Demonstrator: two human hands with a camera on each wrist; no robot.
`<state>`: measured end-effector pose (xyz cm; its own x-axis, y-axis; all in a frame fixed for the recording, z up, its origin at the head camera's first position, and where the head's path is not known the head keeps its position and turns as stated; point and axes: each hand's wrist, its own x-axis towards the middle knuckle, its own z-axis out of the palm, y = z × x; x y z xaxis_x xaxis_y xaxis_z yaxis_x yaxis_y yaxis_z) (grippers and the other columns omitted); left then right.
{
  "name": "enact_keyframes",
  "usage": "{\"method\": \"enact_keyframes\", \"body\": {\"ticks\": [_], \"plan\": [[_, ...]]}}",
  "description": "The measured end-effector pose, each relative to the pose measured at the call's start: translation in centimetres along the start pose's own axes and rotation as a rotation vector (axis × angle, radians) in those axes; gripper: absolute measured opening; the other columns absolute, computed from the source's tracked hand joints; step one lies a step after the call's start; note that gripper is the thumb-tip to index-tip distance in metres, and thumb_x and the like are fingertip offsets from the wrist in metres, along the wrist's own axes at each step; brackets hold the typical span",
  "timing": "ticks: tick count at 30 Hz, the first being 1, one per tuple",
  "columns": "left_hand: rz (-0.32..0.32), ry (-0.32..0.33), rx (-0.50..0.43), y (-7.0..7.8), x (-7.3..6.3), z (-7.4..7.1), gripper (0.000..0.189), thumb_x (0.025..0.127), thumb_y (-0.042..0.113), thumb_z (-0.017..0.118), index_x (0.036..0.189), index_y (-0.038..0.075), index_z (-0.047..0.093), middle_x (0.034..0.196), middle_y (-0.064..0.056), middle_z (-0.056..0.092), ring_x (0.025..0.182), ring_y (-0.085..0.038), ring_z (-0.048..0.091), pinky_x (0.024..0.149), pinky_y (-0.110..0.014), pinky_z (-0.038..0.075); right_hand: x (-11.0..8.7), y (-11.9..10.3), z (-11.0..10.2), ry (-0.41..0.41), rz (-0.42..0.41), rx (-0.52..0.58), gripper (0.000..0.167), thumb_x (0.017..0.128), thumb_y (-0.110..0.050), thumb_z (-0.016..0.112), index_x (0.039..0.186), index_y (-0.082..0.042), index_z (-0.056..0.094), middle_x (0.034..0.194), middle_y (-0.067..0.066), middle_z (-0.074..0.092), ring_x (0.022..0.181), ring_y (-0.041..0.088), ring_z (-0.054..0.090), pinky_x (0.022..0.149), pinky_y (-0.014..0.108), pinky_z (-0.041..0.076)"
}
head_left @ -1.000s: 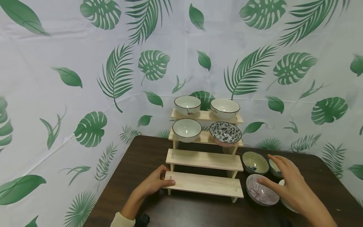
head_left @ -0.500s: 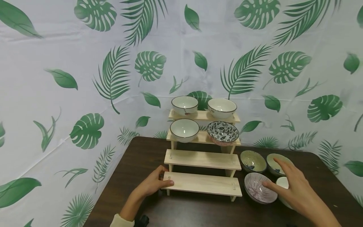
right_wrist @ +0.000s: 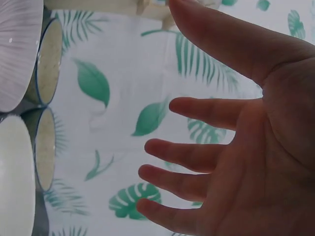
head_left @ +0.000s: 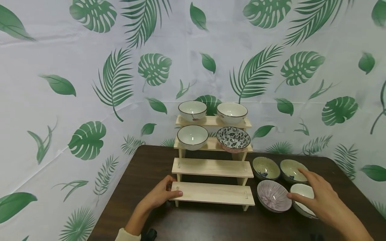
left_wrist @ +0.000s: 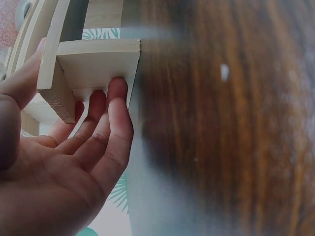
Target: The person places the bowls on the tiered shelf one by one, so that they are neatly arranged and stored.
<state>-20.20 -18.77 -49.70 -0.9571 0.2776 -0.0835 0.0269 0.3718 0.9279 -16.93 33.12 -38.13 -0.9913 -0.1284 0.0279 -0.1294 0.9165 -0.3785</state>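
A four-step wooden display stand (head_left: 212, 167) stands on the dark table. My left hand (head_left: 159, 194) grips the left end of its lowest step, thumb on top; in the left wrist view my fingers (left_wrist: 118, 118) curl against the wooden leg (left_wrist: 101, 66). Over the bowls at the right hovers my right hand (head_left: 322, 197), fingers apart and holding nothing. Nearest to it are a white bowl (head_left: 301, 190), partly covered by the hand, and a pinkish-purple streaked bowl (head_left: 272, 195). Behind these sit two yellow-green bowls (head_left: 266, 167), side by side.
Two white bowls (head_left: 192, 110) with dark rims stand on the top step. The step below carries a plain white bowl (head_left: 193, 136) and a black-and-white patterned bowl (head_left: 233, 138). Leaf-printed cloth hangs behind the table (head_left: 199, 222).
My right hand has moved right and slightly down from the bowls, uncovering more of the white and rear yellow-green ones. The left hand keeps its grip. The head view has shifted slightly.
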Motion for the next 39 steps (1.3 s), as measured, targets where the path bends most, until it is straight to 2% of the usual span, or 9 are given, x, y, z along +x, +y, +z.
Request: {"method": "enact_keyframes", "body": {"ticks": [4, 11, 16, 21, 26, 34, 39], "plan": [[-0.002, -0.001, 0.005, -0.2, 0.0, -0.2, 0.056, 0.092, 0.024, 0.079, 0.129, -0.004, 0.048, 0.101, -0.012, 0.066, 0.082, -0.017, 0.06, 0.068, -0.03, 0.048, 0.3, 0.7, -0.1, -0.013, -0.001, 0.01, 0.105, 0.093, -0.053, 0.071, 0.162, 0.001, 0.014, 0.152, 0.047, 0.023, 0.133, 0.069, 0.023, 0.091, 0.083, 0.026], [-0.018, 0.014, 0.043, -0.6, 0.0, -0.3, 0.059, 0.091, 0.03, 0.079, 0.131, -0.001, 0.049, 0.091, -0.007, 0.059, 0.076, -0.016, 0.053, 0.062, -0.028, 0.044, 1.0, 1.7, 0.3, -0.03, -0.017, -0.013, 0.1, 0.092, -0.051, 0.074, 0.157, 0.007, 0.025, 0.148, 0.048, 0.028, 0.129, 0.069, 0.028, 0.089, 0.084, 0.03], [-0.021, 0.024, 0.055, -0.7, 0.2, -0.3, 0.061, 0.09, 0.032, 0.08, 0.131, -0.001, 0.049, 0.093, -0.007, 0.059, 0.079, -0.017, 0.053, 0.064, -0.03, 0.044, 1.3, 3.1, 0.3, -0.036, -0.017, -0.004, 0.098, 0.092, -0.05, 0.074, 0.155, 0.009, 0.027, 0.148, 0.047, 0.03, 0.129, 0.067, 0.029, 0.091, 0.082, 0.032], [-0.018, 0.023, 0.065, -0.7, 0.2, -0.3, 0.06, 0.091, 0.032, 0.08, 0.13, 0.0, 0.05, 0.092, -0.007, 0.058, 0.079, -0.018, 0.053, 0.064, -0.031, 0.043, 1.5, 4.6, 0.4, -0.064, 0.0, 0.003, 0.096, 0.094, -0.048, 0.072, 0.153, 0.014, 0.028, 0.147, 0.047, 0.03, 0.13, 0.067, 0.03, 0.093, 0.08, 0.035], [-0.016, 0.016, 0.072, -0.7, 0.1, -0.3, 0.058, 0.091, 0.034, 0.079, 0.13, 0.001, 0.05, 0.094, -0.008, 0.059, 0.081, -0.018, 0.053, 0.066, -0.031, 0.044, 1.7, 5.5, 0.6, -0.109, 0.051, 0.003, 0.096, 0.095, -0.051, 0.069, 0.151, 0.016, 0.027, 0.146, 0.048, 0.029, 0.128, 0.067, 0.03, 0.093, 0.08, 0.035], [-0.006, 0.001, 0.064, -0.6, 0.3, -0.2, 0.058, 0.091, 0.033, 0.079, 0.129, 0.0, 0.05, 0.094, -0.008, 0.061, 0.081, -0.017, 0.055, 0.066, -0.031, 0.045, 1.7, 6.6, 1.6, -0.113, 0.079, 0.022, 0.093, 0.094, -0.047, 0.071, 0.148, 0.017, 0.031, 0.142, 0.051, 0.031, 0.126, 0.069, 0.033, 0.094, 0.08, 0.035], [0.003, -0.008, 0.063, -0.6, 0.6, -0.2, 0.059, 0.091, 0.032, 0.079, 0.13, -0.002, 0.049, 0.091, -0.007, 0.061, 0.079, -0.017, 0.055, 0.063, -0.03, 0.044, 1.8, 7.5, 2.1, -0.101, 0.078, -0.006, 0.092, 0.092, -0.047, 0.074, 0.145, 0.017, 0.035, 0.139, 0.052, 0.036, 0.122, 0.07, 0.039, 0.09, 0.076, 0.041]]}}
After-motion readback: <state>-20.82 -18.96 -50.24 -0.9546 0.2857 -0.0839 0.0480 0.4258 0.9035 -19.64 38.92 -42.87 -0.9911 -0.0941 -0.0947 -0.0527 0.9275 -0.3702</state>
